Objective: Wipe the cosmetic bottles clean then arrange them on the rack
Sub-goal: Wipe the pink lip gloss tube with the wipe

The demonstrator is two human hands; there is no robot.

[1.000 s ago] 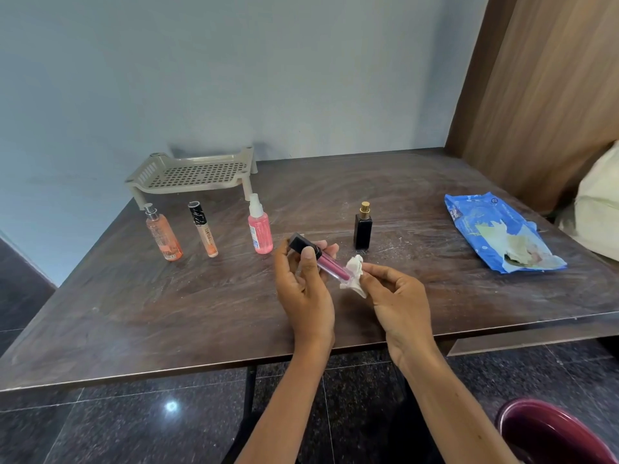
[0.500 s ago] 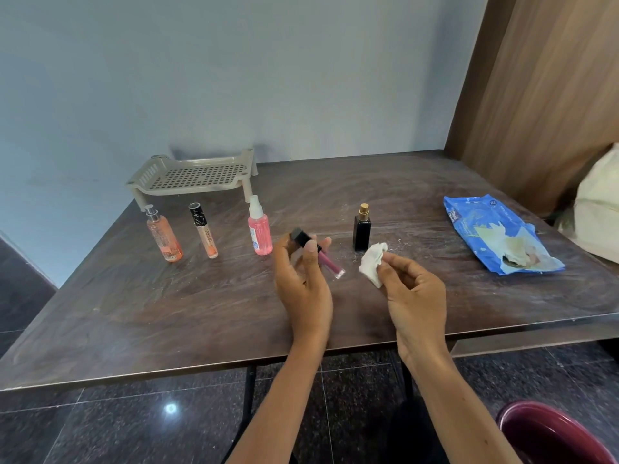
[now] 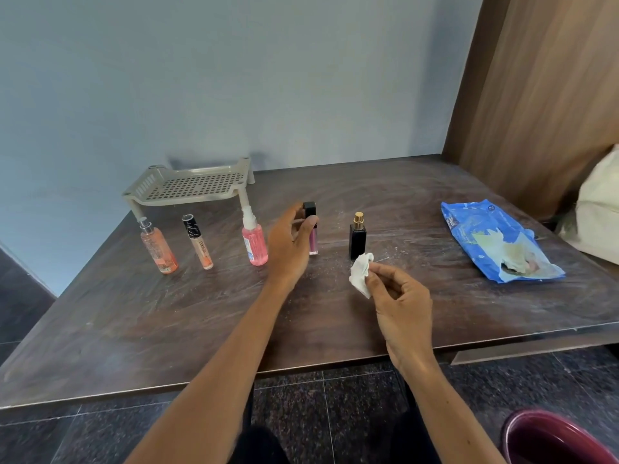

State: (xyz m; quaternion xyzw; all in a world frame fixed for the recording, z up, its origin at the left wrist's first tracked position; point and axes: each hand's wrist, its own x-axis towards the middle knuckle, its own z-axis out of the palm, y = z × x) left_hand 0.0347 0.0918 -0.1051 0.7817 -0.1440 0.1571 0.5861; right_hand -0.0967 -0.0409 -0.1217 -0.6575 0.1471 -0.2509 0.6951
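Note:
My left hand (image 3: 290, 244) grips a lip gloss tube (image 3: 312, 241) with a black cap, held upright with its base at the table, between the pink spray bottle (image 3: 255, 244) and the black perfume bottle (image 3: 357, 236). My right hand (image 3: 398, 298) pinches a crumpled white wipe (image 3: 360, 273) just in front of the black bottle. An orange mist bottle (image 3: 159, 250) and a beige concealer tube (image 3: 198, 243) stand at the left. The beige perforated rack (image 3: 191, 186) stands empty at the back left.
A blue wet-wipe pack (image 3: 495, 244) lies open at the right of the brown table (image 3: 167, 313). A wooden panel and a cream bag (image 3: 599, 216) sit at the far right. A maroon bin (image 3: 549, 440) is on the floor below right.
My left hand carried the lip gloss tube away from the wipe, turned it upright and moved it forward to the row of bottles. My right hand drew the wipe off to the right.

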